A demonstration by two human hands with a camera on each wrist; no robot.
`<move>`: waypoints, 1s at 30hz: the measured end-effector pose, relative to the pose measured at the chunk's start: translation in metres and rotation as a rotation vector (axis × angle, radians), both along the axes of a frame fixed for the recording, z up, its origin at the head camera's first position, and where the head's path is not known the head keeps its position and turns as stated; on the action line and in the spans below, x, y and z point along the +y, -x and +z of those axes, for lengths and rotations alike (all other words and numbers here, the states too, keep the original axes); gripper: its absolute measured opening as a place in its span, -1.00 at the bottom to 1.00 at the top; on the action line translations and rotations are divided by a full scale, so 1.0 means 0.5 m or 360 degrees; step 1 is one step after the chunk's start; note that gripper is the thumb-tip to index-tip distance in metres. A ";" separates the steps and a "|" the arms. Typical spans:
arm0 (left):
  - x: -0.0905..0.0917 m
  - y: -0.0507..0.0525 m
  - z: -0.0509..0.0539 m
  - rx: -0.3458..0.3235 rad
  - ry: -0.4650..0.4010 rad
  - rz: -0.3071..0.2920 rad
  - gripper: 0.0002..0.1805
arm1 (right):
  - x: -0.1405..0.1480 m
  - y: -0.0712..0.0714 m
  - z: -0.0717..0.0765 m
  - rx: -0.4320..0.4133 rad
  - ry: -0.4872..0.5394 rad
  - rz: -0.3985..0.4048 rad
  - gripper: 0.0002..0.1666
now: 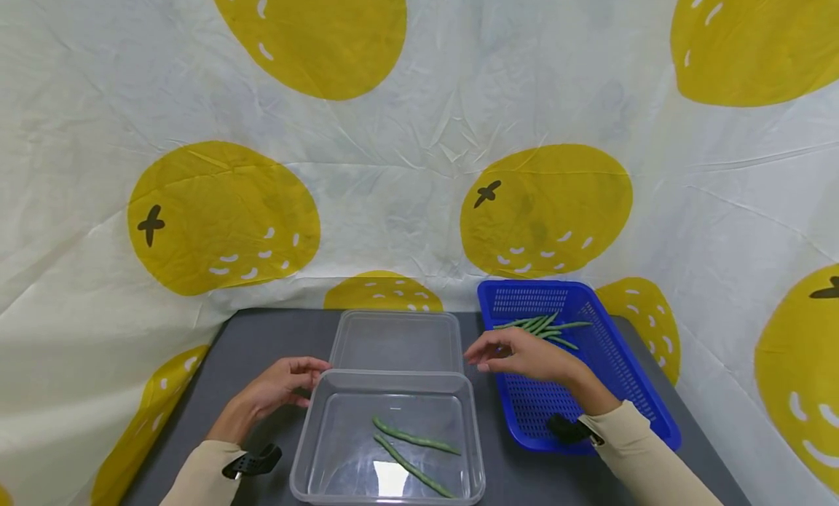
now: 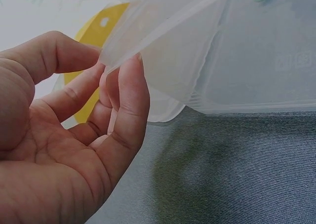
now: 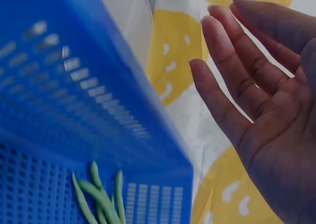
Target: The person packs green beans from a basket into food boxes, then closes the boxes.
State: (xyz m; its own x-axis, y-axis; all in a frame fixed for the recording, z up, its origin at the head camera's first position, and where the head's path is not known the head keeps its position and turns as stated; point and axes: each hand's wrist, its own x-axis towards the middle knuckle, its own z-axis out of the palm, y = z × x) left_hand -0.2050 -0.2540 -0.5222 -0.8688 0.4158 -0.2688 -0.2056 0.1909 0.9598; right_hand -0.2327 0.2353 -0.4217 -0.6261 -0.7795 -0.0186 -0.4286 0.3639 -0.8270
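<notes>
A clear plastic container holds two green beans. At its far left corner, the left hand pinches the rim between thumb and fingers. The right hand hovers over the left side of a blue basket, empty, its fingers extended and slightly bent. Several green beans lie in the basket's far part; the right wrist view shows some of these beans beside the basket wall, with the right hand outside it.
Behind the container, a clear lid lies flat on the dark grey table. The basket stands at the right of the table. A white cloth with yellow fruit prints hangs behind the table and along both sides.
</notes>
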 end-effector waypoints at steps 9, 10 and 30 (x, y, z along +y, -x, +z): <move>0.002 -0.002 0.001 -0.0018 0.0006 0.0022 -0.55 | 0.069 0.034 -0.004 0.0007 0.0034 -0.0128 -0.68; 0.002 -0.002 0.001 -0.0017 0.0006 0.0021 -0.55 | 0.076 0.038 -0.005 0.0011 0.0036 -0.0142 -0.67; 0.001 0.003 0.013 -0.0026 0.0024 0.0020 -0.53 | 0.197 0.121 -0.069 0.0237 -0.0090 -0.0239 -0.60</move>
